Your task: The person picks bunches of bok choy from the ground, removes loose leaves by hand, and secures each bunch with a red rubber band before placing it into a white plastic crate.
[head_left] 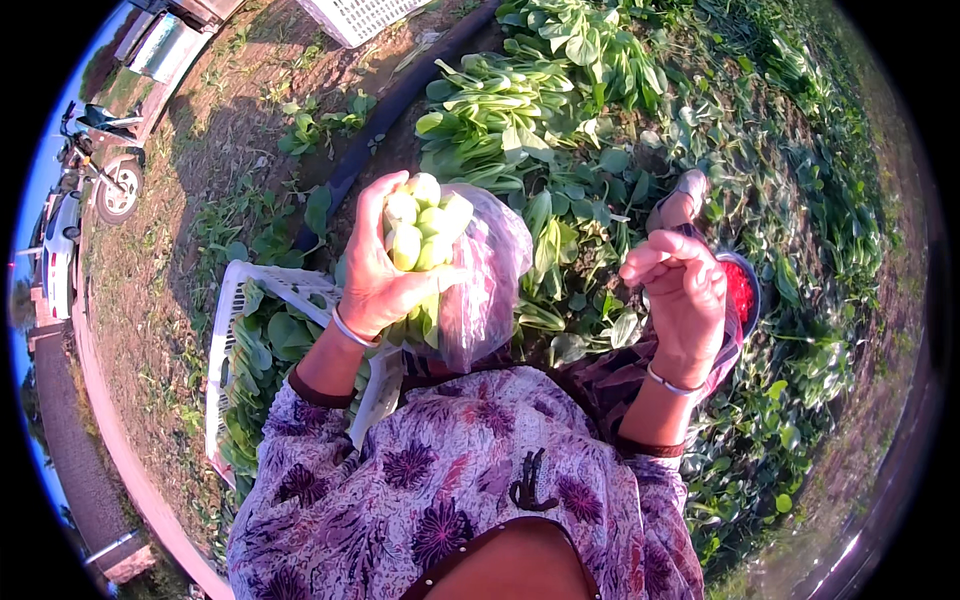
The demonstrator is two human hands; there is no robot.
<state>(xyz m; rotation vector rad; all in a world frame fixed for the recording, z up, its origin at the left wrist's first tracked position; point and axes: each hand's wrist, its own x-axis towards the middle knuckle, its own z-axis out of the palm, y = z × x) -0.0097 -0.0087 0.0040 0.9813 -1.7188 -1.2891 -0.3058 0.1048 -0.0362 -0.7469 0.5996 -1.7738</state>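
Observation:
My left hand (384,270) is wrapped round a bunch of bok choy (425,222), its pale green stem ends facing up and its leaves hanging below. Right beside the bunch, a translucent plastic sheet (492,275) covers what looks like my knee. My right hand (685,290) is raised apart from the bunch, with its fingers curled in and the fingertips close together. Whatever it may hold is too small to make out. Close to that hand, partly hidden behind it, stands a round basin (757,295) with red contents I cannot identify.
A white plastic crate (232,300) full of leafy greens stands at my left. Ahead lie piles of cut bok choy (500,110) beside a dark hose (400,105). Another white crate (360,18) is at the far edge. A motorbike (115,190) is parked at far left.

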